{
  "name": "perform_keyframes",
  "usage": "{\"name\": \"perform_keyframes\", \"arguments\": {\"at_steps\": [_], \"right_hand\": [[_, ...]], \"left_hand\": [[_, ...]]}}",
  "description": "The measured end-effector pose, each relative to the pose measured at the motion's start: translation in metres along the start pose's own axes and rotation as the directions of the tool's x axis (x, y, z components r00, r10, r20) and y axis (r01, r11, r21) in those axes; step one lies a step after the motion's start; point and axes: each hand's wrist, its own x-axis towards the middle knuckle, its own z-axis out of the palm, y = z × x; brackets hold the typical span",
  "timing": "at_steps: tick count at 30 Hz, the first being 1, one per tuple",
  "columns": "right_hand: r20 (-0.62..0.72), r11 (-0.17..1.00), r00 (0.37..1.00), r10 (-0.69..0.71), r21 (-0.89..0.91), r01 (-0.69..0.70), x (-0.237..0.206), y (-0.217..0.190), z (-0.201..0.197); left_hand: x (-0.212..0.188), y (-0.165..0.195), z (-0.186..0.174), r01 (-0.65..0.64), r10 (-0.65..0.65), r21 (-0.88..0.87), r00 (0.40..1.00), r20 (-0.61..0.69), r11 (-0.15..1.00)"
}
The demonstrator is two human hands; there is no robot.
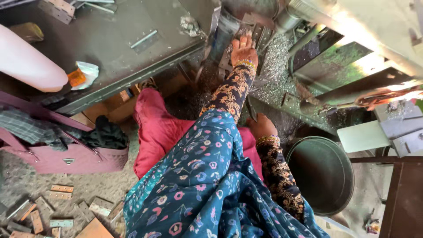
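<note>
We had our left hand (243,52) resting on the metal plates (257,35) on the machine bed (282,75) ahead of us, and our right hand (261,126) nearer, below that bed's edge. A round bin (324,174) stood on the floor just right of the right hand. The table (110,39) lay to the left, a hinge (143,39) on it. A handbag (66,156) sat below the table, and loose hinges (57,207) lay on the floor before it.
</note>
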Motion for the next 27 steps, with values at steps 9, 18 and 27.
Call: {"name": "perform_keyframes", "arguments": {"at_steps": [9, 18, 27], "right_hand": [[-0.127, 0.999, 0.992, -0.004, 0.039, 0.009, -0.025, -0.009, 0.048], [0.088, 0.990, 0.995, 0.044, -0.136, -0.031, 0.013, 0.008, -0.005], [0.075, 0.998, 0.996, 0.049, -0.050, -0.045, -0.006, -0.009, -0.020]], "left_hand": [[-0.003, -0.010, 0.010, -0.072, 0.053, -0.116, 0.985, -0.162, 0.991], [-0.029, -0.290, -0.034, 0.410, -0.383, 0.227, 0.911, -0.154, 0.884], [-0.036, -0.313, -0.005, 0.404, -0.402, 0.012, 0.912, -0.080, 0.915]]}}
